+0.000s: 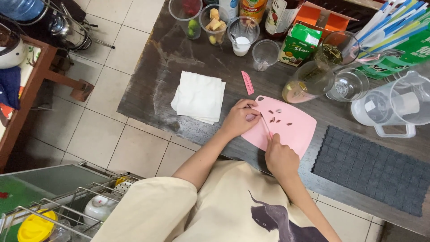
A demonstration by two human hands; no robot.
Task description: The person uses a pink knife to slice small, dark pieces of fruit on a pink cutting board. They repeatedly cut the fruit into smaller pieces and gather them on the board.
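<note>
A pink cutting board lies on the dark countertop. Several small dark cut pieces sit on its upper part. My right hand grips a thin pink knife, its blade angled up towards the board's left edge. My left hand rests at that left edge, fingertips pinched on something small beside the blade; what it holds is too small to tell. A pink knife sheath lies just beyond the board.
A stack of white napkins lies left of the board. Plastic cups, glass carafes, a clear pitcher and cartons crowd the far side. A dark grey mat lies to the right. A dish rack stands lower left.
</note>
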